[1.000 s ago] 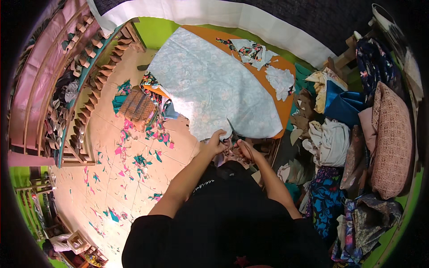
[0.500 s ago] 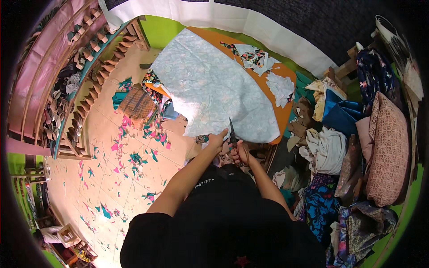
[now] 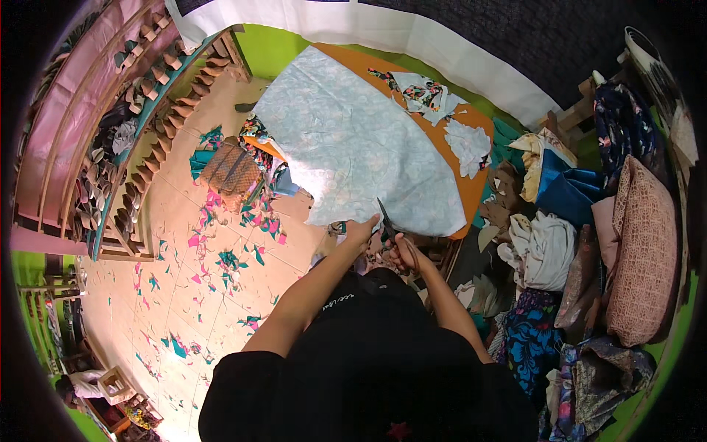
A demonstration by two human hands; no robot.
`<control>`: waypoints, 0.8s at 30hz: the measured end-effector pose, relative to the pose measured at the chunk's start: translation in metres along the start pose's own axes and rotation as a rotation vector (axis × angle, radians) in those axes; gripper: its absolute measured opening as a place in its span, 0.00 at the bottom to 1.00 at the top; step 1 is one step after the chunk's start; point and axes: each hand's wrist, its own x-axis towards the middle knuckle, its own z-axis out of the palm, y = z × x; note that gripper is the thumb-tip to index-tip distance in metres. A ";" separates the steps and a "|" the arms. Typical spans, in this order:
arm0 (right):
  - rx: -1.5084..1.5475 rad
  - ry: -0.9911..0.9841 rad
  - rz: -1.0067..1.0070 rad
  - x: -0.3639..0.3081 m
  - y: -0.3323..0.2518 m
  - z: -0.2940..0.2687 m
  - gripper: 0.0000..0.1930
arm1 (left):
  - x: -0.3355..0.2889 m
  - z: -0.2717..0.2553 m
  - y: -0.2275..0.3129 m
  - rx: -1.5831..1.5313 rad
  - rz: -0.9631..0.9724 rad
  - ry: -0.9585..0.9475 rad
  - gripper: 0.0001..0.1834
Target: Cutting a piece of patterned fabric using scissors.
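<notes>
A large pale blue-white cloth (image 3: 361, 140), with a faint pattern showing through, lies spread over an orange tabletop (image 3: 471, 193). At its near edge my left hand (image 3: 360, 234) is closed on the cloth, fingers and thumb at the border. Just to the right, my right hand (image 3: 402, 253) grips dark scissors (image 3: 387, 221) by the handles. Their blades point away from me and lie at the cloth's near edge, close to my left fingertips. Whether the blades are apart is too small to tell.
Patterned scraps (image 3: 423, 96) and a white scrap (image 3: 468, 146) lie on the table's far right. A brown checked bag (image 3: 231, 175) stands left, with pink and green scraps on the floor (image 3: 184, 295). Shoe racks (image 3: 121, 199) line the left; piled fabrics (image 3: 543, 247) and a pink cushion (image 3: 642, 254) crowd the right.
The whole view has shifted slightly. My right hand with the scissors has moved a little to the right; my left hand stays at the cloth's edge.
</notes>
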 end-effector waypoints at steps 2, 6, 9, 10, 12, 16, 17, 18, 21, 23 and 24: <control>-0.037 -0.026 0.012 0.000 -0.002 0.000 0.39 | 0.002 -0.007 0.003 0.057 -0.057 -0.030 0.23; -0.147 0.029 -0.057 -0.004 -0.011 0.001 0.39 | -0.004 -0.007 0.014 0.236 -0.212 -0.007 0.22; -0.136 0.025 0.044 -0.001 -0.009 -0.007 0.38 | -0.025 0.005 0.035 0.143 -0.183 -0.048 0.21; -0.164 -0.004 -0.016 0.004 -0.008 -0.008 0.37 | -0.028 0.007 0.041 0.140 -0.184 -0.048 0.21; -0.192 -0.032 -0.073 0.007 -0.002 -0.011 0.37 | -0.034 0.009 0.051 0.157 -0.227 -0.043 0.21; -0.144 -0.027 -0.007 0.009 -0.004 -0.009 0.37 | -0.031 0.005 0.046 0.144 -0.266 -0.058 0.22; -0.131 -0.028 0.034 0.009 -0.004 -0.011 0.37 | -0.033 0.007 0.045 0.115 -0.241 -0.056 0.23; -0.132 -0.029 0.036 0.009 -0.004 -0.011 0.37 | -0.034 0.008 0.044 0.086 -0.215 -0.054 0.23; -0.132 -0.039 -0.025 0.007 -0.014 -0.004 0.38 | -0.024 0.002 0.036 0.094 -0.251 -0.038 0.23; -0.173 -0.028 0.027 0.007 -0.013 -0.009 0.39 | -0.038 0.008 0.049 0.058 -0.254 -0.070 0.23; -0.172 -0.026 0.029 0.006 -0.014 -0.012 0.39 | -0.043 0.011 0.055 0.022 -0.254 -0.099 0.23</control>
